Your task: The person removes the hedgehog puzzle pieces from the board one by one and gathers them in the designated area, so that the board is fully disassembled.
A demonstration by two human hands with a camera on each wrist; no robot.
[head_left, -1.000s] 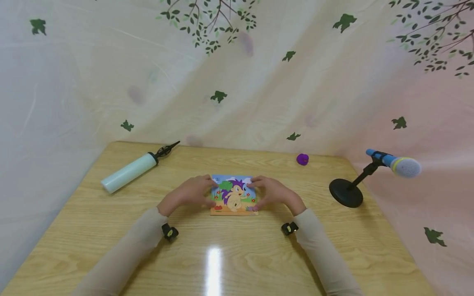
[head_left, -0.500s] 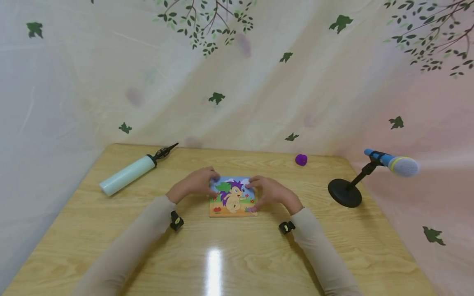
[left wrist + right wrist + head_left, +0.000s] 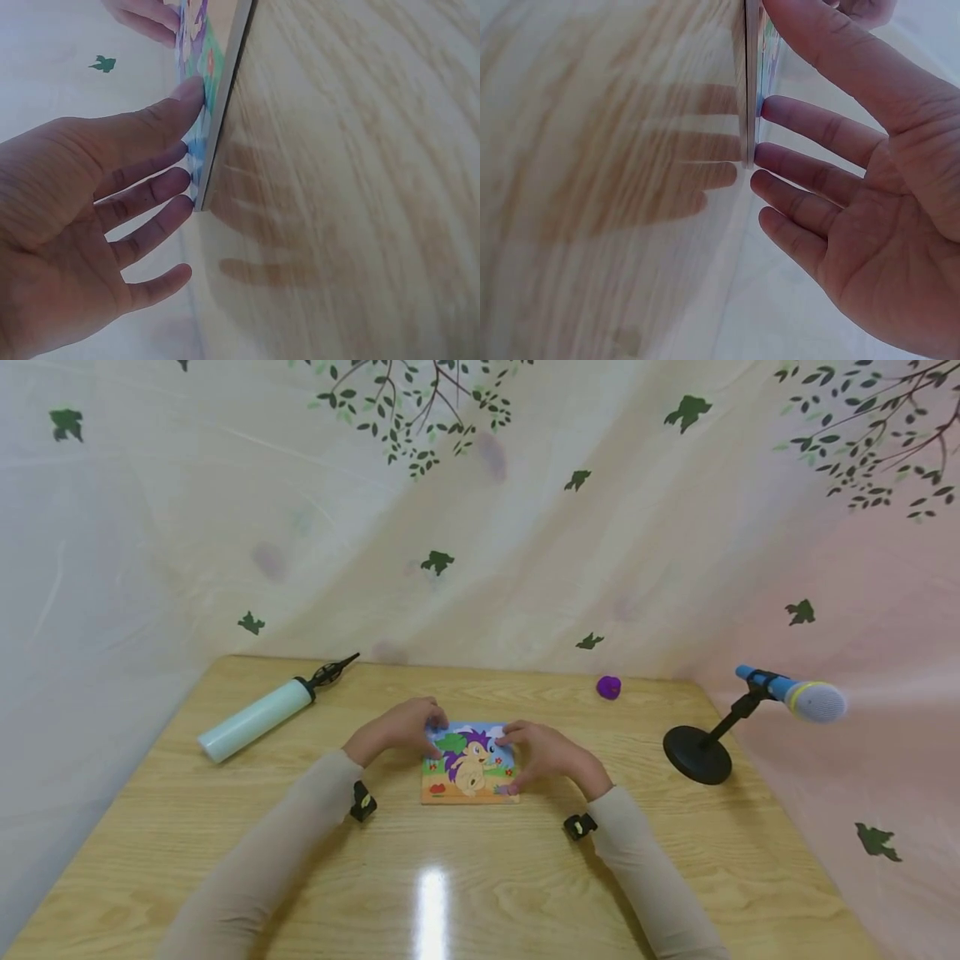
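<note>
A flat, thin picture board [image 3: 471, 768] with a purple-spined cartoon hedgehog lies on the wooden table, between both hands. My left hand [image 3: 401, 727] touches its upper left part; in the left wrist view the thumb [image 3: 189, 91] and several fingertips meet the printed face near the edge, while the little finger stands off it. My right hand [image 3: 551, 752] spans the board's right side, thumb low and fingers near the top. In the right wrist view its fingers [image 3: 817, 127] are extended, with some fingertips at the board's face and edge. Neither hand curls round it.
A pale blue hand pump [image 3: 258, 720] with a black nozzle lies at the table's back left. A small purple object [image 3: 609, 687] sits near the back edge. On the right, a blue microphone [image 3: 795, 692] is mounted on a black stand [image 3: 697, 755]. A printed curtain hangs behind the table [image 3: 480, 893].
My left hand has shifted forward and right, from the board's left side to its upper left corner. The right hand keeps nearly the same place on the board. The head view tilts slightly.
</note>
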